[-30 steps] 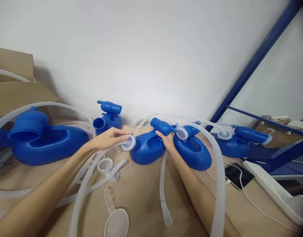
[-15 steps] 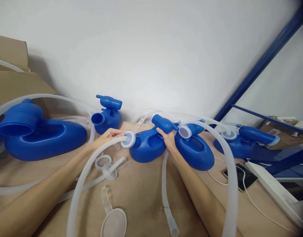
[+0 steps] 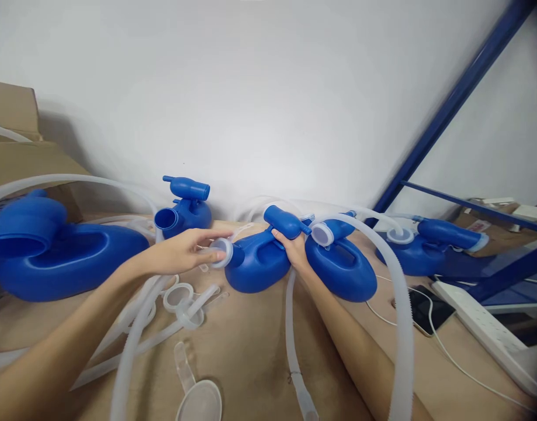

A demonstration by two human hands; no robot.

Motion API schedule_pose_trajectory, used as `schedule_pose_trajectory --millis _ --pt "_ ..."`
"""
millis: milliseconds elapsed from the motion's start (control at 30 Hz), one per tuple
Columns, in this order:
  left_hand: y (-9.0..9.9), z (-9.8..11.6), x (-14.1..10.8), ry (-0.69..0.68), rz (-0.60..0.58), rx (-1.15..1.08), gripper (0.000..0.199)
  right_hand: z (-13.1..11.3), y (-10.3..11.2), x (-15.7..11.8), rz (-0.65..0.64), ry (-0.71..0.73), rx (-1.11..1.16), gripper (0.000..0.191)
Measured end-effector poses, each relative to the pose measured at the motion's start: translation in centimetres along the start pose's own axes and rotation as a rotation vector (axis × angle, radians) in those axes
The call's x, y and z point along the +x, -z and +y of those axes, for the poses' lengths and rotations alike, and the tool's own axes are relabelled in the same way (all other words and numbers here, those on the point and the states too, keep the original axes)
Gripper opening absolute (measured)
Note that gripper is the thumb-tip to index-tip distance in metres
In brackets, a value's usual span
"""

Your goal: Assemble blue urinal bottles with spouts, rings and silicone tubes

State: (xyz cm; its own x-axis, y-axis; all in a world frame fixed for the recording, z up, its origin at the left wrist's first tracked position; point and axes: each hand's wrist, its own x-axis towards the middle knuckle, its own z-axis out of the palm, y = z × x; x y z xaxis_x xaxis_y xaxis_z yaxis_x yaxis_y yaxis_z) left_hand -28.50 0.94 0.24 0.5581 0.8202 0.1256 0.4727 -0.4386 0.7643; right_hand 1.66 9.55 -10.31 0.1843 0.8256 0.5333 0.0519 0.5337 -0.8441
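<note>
In the middle of the table stands a blue plastic urinal bottle (image 3: 257,272), its mouth facing left. My right hand (image 3: 293,247) is closed round its upper part, just below the blue tubular piece (image 3: 286,220) on top. A translucent cap (image 3: 227,253) sits at the bottle's mouth. My left hand (image 3: 193,251) grips that cap, thumb on its near side and fingers over the top. A translucent corrugated hose (image 3: 134,345) runs down below the left hand; its joint with the cap is hidden. Touching the right side is another capped blue bottle (image 3: 340,272).
More blue bottles stand at left (image 3: 75,263), back (image 3: 191,213) and right (image 3: 419,254). Loose translucent caps (image 3: 202,400) and tubes lie in front. A phone (image 3: 428,310), cable and power strip (image 3: 487,333) are at right, by a blue metal frame (image 3: 452,111). A cardboard box (image 3: 27,164) stands left.
My left hand has shifted from behind the cap and hose to the front, and its thumb now presses on the cap. My right hand keeps its hold. The view has turned slightly.
</note>
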Motion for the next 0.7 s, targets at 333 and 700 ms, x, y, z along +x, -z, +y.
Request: schedule_pose_trajectory --millis 333,700 --pt "-1.5 0.2 0.7 0.13 0.068 -0.037 0.057 -0.5 -0.3 -0.1 0.018 -0.019 -0.055 0.064" --pt "-3.3 2.6 0.6 0.008 0.257 0.593 0.054 -0.8 -0.5 -0.4 0.015 0.056 -0.07 0.064"
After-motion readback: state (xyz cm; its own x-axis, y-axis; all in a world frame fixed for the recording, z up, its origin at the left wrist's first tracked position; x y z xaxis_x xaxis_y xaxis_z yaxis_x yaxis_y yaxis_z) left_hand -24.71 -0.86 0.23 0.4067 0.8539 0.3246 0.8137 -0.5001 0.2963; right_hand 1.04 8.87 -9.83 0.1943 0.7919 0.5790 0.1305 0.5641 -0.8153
